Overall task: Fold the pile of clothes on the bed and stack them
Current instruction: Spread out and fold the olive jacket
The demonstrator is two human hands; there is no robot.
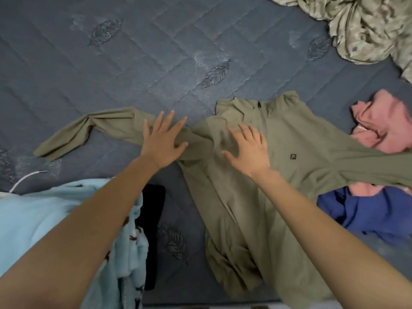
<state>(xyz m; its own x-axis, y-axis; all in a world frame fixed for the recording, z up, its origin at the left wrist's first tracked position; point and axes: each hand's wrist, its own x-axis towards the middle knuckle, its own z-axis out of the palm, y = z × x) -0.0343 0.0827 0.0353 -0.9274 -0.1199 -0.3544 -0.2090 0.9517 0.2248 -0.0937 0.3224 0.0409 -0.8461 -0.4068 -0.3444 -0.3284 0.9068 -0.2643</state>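
An olive long-sleeved top (278, 175) with a small dark chest logo lies spread face up on the grey quilted mattress (111, 70). Its left sleeve stretches out to the left; its right sleeve runs off to the right over other clothes. My left hand (163, 141) lies flat with spread fingers on the left sleeve near the shoulder. My right hand (248, 148) presses flat on the chest just beside it. Neither hand grips the cloth.
A pink garment (383, 123) and a blue garment (365, 210) lie crumpled at the right, partly under the sleeve. A camouflage cloth (365, 27) is bunched at the top right. A light blue fleece (55, 219) and a black item (151, 219) lie at the lower left.
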